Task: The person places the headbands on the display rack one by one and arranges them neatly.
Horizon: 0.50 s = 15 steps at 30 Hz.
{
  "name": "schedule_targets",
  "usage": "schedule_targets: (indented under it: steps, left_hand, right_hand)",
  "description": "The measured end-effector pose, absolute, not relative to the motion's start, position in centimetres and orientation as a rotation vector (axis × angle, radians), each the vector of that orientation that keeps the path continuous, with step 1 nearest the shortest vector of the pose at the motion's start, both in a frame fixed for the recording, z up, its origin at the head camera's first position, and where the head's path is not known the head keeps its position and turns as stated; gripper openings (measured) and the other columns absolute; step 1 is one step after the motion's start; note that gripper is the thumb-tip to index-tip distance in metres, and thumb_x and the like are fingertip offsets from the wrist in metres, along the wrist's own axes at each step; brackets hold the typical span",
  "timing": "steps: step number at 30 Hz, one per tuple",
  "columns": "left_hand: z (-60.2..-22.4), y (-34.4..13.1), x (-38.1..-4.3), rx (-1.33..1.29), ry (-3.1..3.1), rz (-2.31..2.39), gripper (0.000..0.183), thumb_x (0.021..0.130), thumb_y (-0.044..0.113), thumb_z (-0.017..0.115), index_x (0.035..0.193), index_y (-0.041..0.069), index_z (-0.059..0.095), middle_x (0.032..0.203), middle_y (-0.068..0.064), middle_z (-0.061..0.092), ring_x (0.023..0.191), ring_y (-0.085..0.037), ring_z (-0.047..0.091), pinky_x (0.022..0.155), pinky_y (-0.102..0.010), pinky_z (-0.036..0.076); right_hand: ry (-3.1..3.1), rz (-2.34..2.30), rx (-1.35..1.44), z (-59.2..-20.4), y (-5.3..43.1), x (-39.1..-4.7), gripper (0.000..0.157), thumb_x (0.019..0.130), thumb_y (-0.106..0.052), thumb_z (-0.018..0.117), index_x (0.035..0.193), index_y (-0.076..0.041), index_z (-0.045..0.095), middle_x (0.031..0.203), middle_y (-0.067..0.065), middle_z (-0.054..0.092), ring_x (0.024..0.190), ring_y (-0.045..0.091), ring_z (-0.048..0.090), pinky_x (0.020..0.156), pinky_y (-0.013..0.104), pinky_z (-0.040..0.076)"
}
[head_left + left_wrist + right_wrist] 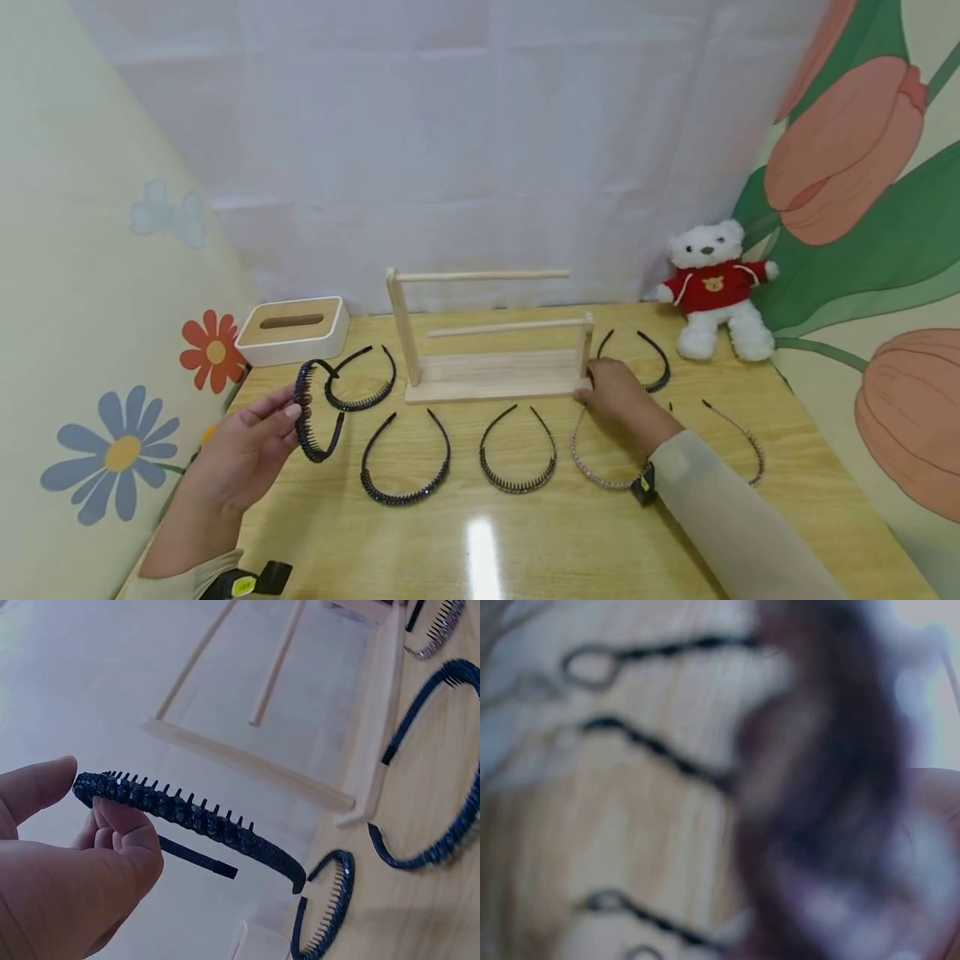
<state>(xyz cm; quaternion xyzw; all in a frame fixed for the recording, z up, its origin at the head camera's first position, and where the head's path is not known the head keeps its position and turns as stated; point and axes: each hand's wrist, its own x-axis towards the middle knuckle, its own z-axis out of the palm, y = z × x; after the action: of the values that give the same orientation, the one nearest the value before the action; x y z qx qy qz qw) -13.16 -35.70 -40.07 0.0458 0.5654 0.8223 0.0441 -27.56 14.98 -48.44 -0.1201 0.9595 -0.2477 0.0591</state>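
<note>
Between thumb and fingers, my left hand (251, 446) pinches a dark, beaded, toothed headband (303, 408) and holds it above the table's left side. In the left wrist view the headband (172, 806) shows its row of comb teeth, with one end pointing away from the hand. My right hand (622, 396) grips the right end of a wooden rack (495, 375), at the foot of its short post. The rack has a flat base and two rods at different heights, with no headband on them. Blur hides the right fingers in the right wrist view.
Several headbands lie on the wooden table, among them a dark one (405, 500), a brown toothed one (517, 486) and a pale beaded one (596, 477). A tissue box (292, 333) stands back left; a white teddy bear (708, 287) sits back right.
</note>
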Motion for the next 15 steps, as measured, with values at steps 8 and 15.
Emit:
schedule_targets:
  steps: [8, 15]
  left_hand:
    - [-37.8, -32.9, -13.3, 0.336, 1.645, 2.601, 0.048, 0.109, -0.017, 0.043, 0.139, 0.010, 0.068, 0.122, -0.002, 0.068, 0.109, -0.011, 0.064, 0.095, -0.020, 0.059]
    - [-35.1, -30.2, -13.7, 0.539, 1.635, 2.654, 0.043, 0.112, -0.013, 0.040, 0.142, 0.002, 0.067, 0.124, -0.005, 0.071, 0.108, -0.012, 0.068, 0.098, -0.022, 0.059]
  right_hand:
    - [2.915, -0.725, -0.363, -48.3, 15.0, -27.5, 0.044, 0.103, -0.025, 0.078, 0.131, 0.007, 0.068, 0.123, 0.024, 0.073, 0.114, 0.038, 0.072, 0.102, 0.053, 0.060]
    - [2.916, -0.699, -0.355, -48.2, 14.8, -27.4, 0.045, 0.103, -0.026, 0.078, 0.131, 0.007, 0.068, 0.123, 0.025, 0.073, 0.114, 0.038, 0.071, 0.101, 0.053, 0.060]
